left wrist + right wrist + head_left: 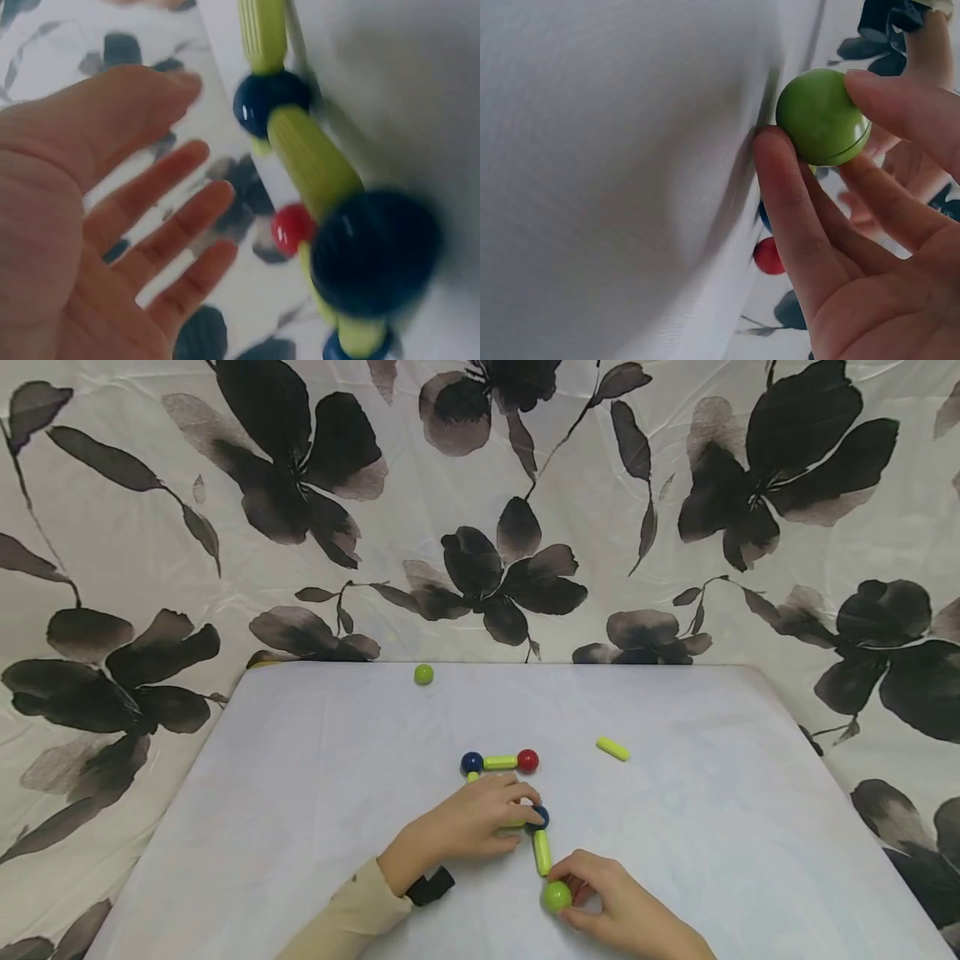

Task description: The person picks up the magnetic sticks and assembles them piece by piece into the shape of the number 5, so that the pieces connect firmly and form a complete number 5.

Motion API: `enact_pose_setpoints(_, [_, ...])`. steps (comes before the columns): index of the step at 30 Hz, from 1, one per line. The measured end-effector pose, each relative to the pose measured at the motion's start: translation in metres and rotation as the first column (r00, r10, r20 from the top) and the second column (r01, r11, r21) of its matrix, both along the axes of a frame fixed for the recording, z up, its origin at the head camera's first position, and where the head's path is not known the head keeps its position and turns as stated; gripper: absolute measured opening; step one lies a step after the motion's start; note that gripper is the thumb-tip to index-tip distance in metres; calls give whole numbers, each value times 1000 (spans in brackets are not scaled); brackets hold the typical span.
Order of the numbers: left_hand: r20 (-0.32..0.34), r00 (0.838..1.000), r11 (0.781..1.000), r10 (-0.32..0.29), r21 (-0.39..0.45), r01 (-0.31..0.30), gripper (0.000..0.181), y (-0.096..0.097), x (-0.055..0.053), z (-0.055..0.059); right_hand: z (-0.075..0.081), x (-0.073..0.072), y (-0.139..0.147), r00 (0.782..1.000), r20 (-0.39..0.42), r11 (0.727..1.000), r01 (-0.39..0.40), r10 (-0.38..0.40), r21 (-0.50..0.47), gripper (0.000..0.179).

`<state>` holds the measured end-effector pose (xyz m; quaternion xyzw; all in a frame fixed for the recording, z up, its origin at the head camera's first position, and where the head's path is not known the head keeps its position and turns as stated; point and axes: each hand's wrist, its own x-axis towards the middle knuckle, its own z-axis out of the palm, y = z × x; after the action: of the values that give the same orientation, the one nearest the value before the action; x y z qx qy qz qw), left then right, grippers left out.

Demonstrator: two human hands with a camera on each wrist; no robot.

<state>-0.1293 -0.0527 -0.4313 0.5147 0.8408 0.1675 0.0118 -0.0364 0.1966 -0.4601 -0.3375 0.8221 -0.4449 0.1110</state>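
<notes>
On the white table lies a chain of yellow-green rods and coloured balls. In the head view, a blue ball (pixel 472 763), a rod (pixel 500 762) and a red ball (pixel 528 761) form its far end. My left hand (pixel 480 817) is over the middle, partly hiding the rods beside another blue ball (pixel 542 818). The left wrist view shows this hand with extended fingers (pixel 187 210), apart from the chain. My right hand (pixel 618 902) pinches a green ball (pixel 821 116) between thumb and fingers. That ball is at the near end of a rod (pixel 542 852); contact is unclear.
A loose yellow-green rod (pixel 613 748) lies to the right of the chain. Another green ball (pixel 423 674) sits near the table's far edge. A black strap (pixel 431 887) is by the left wrist. Floral cloth (pixel 495 527) hangs behind the table.
</notes>
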Motion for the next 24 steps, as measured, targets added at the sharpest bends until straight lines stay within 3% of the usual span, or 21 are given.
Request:
enact_pose_setpoints(7, [9, 993, 986, -117, -122, 117, 34, 25, 1, -13, 2, 0, -2, 998, 49, 999, 44, -44, 11, 35])
enact_pose_setpoints(13, [28, 994, 983, -105, -145, 108, 26, 27, 4, -21, 6, 0, -6, 989, 122, 996, 74, -79, 42, 38])
enact_pose_setpoints(20, [-56, 992, 988, -109, -116, 102, 17, 27, 4, -26, 9, 0, -9, 988, 122, 995, 83, -90, 60, 42])
enact_pose_setpoints(24, [-66, 992, 990, -109, -97, 102, 19, 28, 3, -25, 9, 0, -9, 989, 113, 994, 92, -98, 56, 45])
